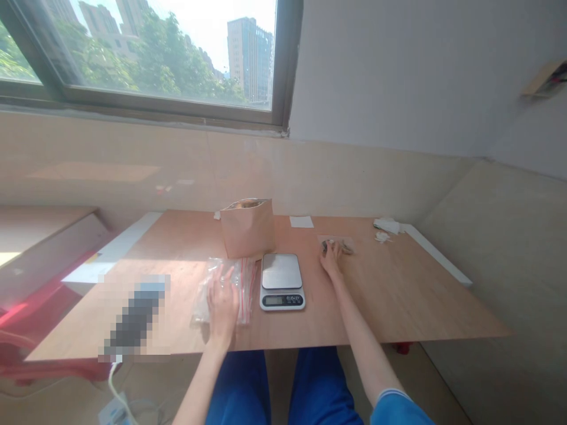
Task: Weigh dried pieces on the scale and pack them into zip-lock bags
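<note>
Your left grip [222,308]: wide, palm flat on a clear zip bag [220,290] with red stripes, lower centre of the frame. Your right grip [331,258]: narrow, fingers down on a small dark item [330,246], right of centre; you cannot tell if it is held.

Risks: pressing the bag sideways could knock the scale [282,282] just beside it. A careless reach across could tip the upright kraft pouch [247,229] behind them. A loose item could roll on the bare desk [398,295].

Also present: white slip [302,222], top of desk; tissue scraps [387,225], upper right of desk. Lower left, a pixelated object [135,316] cannot be identified. In the way: the scale, between your hands.
</note>
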Tool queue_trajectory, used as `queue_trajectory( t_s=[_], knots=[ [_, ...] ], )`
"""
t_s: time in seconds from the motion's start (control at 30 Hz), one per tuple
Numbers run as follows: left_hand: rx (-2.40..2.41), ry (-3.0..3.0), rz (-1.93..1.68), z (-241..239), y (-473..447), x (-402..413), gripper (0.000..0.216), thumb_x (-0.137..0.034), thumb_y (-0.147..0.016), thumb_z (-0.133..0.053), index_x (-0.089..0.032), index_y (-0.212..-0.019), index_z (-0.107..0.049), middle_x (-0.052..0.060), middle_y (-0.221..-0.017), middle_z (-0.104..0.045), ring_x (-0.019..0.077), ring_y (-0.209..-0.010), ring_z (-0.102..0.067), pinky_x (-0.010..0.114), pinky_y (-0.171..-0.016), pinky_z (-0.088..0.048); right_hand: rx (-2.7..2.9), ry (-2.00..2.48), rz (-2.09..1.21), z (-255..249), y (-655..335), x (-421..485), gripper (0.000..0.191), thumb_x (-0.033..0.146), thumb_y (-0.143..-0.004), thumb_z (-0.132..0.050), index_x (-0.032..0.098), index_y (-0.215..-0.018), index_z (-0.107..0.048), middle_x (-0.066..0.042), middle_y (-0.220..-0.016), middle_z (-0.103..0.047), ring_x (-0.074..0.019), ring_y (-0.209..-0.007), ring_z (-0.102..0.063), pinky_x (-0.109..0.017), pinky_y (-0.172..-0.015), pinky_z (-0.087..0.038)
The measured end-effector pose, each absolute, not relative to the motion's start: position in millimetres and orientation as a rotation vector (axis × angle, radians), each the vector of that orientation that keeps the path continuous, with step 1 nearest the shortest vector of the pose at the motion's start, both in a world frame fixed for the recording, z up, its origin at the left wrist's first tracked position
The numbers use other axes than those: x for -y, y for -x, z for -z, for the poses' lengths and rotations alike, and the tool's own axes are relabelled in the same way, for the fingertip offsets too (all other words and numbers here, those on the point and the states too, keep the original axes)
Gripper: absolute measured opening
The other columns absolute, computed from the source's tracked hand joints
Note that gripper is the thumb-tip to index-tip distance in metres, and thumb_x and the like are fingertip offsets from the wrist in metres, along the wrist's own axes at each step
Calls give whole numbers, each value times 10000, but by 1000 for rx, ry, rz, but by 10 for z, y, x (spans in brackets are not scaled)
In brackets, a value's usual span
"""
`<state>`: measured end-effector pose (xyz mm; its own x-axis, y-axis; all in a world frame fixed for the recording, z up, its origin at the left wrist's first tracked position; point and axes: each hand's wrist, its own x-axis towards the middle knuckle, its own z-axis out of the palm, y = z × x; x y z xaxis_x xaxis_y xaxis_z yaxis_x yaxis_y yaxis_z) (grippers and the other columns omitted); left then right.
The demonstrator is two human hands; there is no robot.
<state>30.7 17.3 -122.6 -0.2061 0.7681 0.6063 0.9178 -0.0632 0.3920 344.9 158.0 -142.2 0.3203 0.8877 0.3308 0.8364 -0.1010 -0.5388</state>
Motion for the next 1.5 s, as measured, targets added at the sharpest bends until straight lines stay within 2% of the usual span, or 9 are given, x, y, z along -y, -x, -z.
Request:
queue_trajectory(
  t_s=[0.17, 0.33, 0.57, 0.8, 0.9, 1.0, 1.17, 1.37, 1.5],
  knots=[
    [2081, 2100, 675, 1543, -362, -197, 451, -229, -871, -300, -104, -1262, -489, 173, -1329, -465, 282, -1262, -382, 448, -1002, -330, 1584, 1942, -57, 1330, -3546, -1618, 305, 192, -745, -474, 148, -1001, -634, -186, -1220, -499, -310, -1136, -429, -442, -924, -317],
    [2174, 2195, 665, 1617, -273, -225, 488, -254, -866, -305, -123, -1322, -418, 155, -1377, -412, 271, -1287, -350, 444, -1021, -306, 1573, 1854, -24, 1238, -3592, -1445, 306, 302, -811, -410, 149, -900, -659, -171, -1060, -603, -258, -984, -533, -416, -860, -376],
    [2459, 2380, 1111, 1259, -228, -170, 442, -369, -845, -346, -130, -1171, -525, 157, -1223, -563, 255, -1164, -500, 432, -986, -354, 1146, 1590, -313, 1145, -3314, -394, 472, 513, -825, -403, 135, -1006, -621, -170, -1042, -648, -259, -972, -588, -387, -823, -433],
    [2319, 2733, 1802, 371, -727, 150, 425, -451, -804, -474, -223, -1162, -506, 109, -1221, -549, 214, -1023, -574, 330, -823, -465, 800, 1509, -564, 582, -2945, 37, 581, 650, -768, -376, 123, -852, -606, -162, -917, -674, -264, -903, -615, -357, -786, -456],
    [2231, 2946, 1826, 249, -888, 259, 281, -454, -804, -481, -209, -912, -563, 44, -907, -619, 164, -787, -581, 269, -684, -457, 906, 1417, -746, 403, -2733, 82, 522, 636, -771, -412, 151, -785, -605, -104, -821, -682, -236, -840, -628, -326, -749, -468],
    [2200, 3047, 1819, 253, -918, 304, 304, -469, -826, -432, -197, -692, -462, -31, -633, -475, 114, -603, -459, 228, -577, -386, 1027, 1353, -846, 375, -2538, 122, 475, 590, -822, -371, 171, -751, -584, -69, -763, -661, -207, -786, -625, -304, -725, -469],
    [2221, 2833, 2143, 233, -861, 294, 364, -490, -816, -428, -202, -608, -347, -53, -577, -335, 94, -543, -354, 213, -525, -339, 1117, 1397, -743, 473, -2374, 125, 365, 500, -792, -495, 193, -988, -486, -49, -859, -597, -157, -710, -571, -280, -662, -461],
    [2311, 2534, 2306, 252, -879, 248, 366, -528, -767, -480, -205, -607, -416, -48, -531, -367, 107, -508, -398, 224, -478, -360, 1598, 1212, -1086, 294, -2158, 271, 301, 451, -862, -405, 200, -705, -460, 26, -642, -507, -119, -610, -495, -229, -589, -404],
    [2407, 2356, 2417, 302, -883, 261, 400, -556, -785, -427, -199, -607, -462, -26, -546, -432, 123, -531, -446, 246, -498, -409, 1645, 1154, -1191, 232, -2021, 346, 299, 441, -878, -385, 205, -702, -441, 33, -636, -516, -117, -599, -491, -222, -579, -389]
  ],
)
